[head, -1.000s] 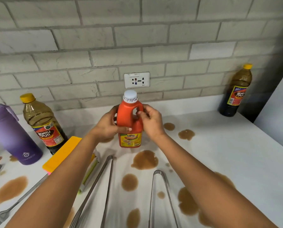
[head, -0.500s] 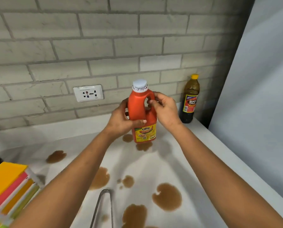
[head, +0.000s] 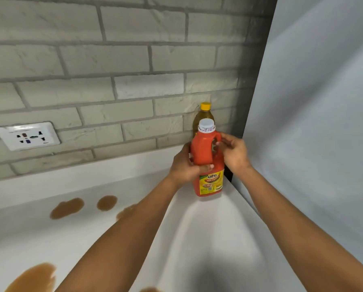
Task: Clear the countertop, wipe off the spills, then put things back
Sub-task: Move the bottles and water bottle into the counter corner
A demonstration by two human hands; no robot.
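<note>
An orange ketchup bottle (head: pixel 205 152) with a white cap and yellow label stands upright in the back right corner of the white countertop (head: pixel 208 239). My left hand (head: pixel 184 165) grips its body from the left, thumb across the front. My right hand (head: pixel 232 152) holds its handle, fingers hooked through the loop. Whether its base touches the counter I cannot tell. Right behind it stands a vinegar bottle (head: pixel 203 113) with a yellow cap, mostly hidden. Brown spills (head: pixel 67 207) lie on the counter to the left.
A grey panel (head: pixel 313 123) rises along the counter's right edge, close to my right hand. The brick wall carries a white socket (head: pixel 27 135) at the left. More brown puddles (head: pixel 32 279) sit near the bottom left.
Both hands carried the ketchup bottle rightward from the counter's middle to the corner in front of the vinegar bottle. My view swung right; the tongs, sponges and purple flask dropped out of sight.
</note>
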